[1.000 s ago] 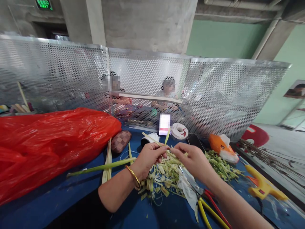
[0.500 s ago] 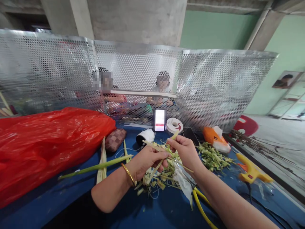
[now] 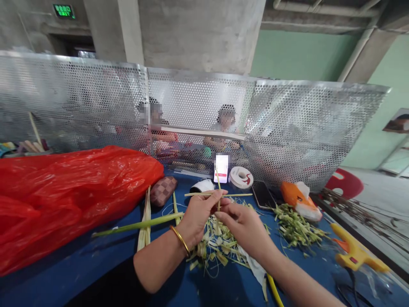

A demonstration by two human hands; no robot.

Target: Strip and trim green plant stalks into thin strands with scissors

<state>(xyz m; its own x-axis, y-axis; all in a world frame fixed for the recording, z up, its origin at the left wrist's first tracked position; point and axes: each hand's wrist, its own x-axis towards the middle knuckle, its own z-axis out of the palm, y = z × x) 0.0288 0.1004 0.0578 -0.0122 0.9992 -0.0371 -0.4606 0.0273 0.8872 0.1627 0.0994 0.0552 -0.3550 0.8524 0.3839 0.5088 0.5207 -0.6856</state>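
**Two crossed strips, held at the crossing**

The crosswise strip (image 3: 241, 195) and the upright strip (image 3: 218, 181) meet in front of me, above the middle of the table, making a rough cross. My left hand (image 3: 197, 215) has its thumb pressed to the fingers, pinching the strips where they meet. My right hand (image 3: 245, 219) has thumb and index drawn together on the lower end of the upright strip; its other fingers curl in.

Judgement on handling: the left pinch should be firm enough to stop the cross twisting, yet light enough not to crush the fibre. The right fingers do best with small moves close to the crossing, since a sharp pull could split so thin a strip.

Surface: blue table (image 3: 179, 277). Pale trimmings (image 3: 220, 247) lie below my hands, a heap of green clippings (image 3: 295, 226) to the right. Beyond that, a yellow corded tool (image 3: 348, 243). A long green stalk (image 3: 137, 224) crosses a dry leaf (image 3: 145, 221) at left, near a checked pouch (image 3: 163, 191) and a red plastic bag (image 3: 79, 183). Ahead: a lit phone (image 3: 223, 170), with a white spool (image 3: 234, 178) just beside it.

Room: a perforated metal screen (image 3: 198, 94) stands behind the table; two people show through it. Concrete, a green wall (image 3: 303, 55), and a lit exit sign (image 3: 64, 11) at upper left.
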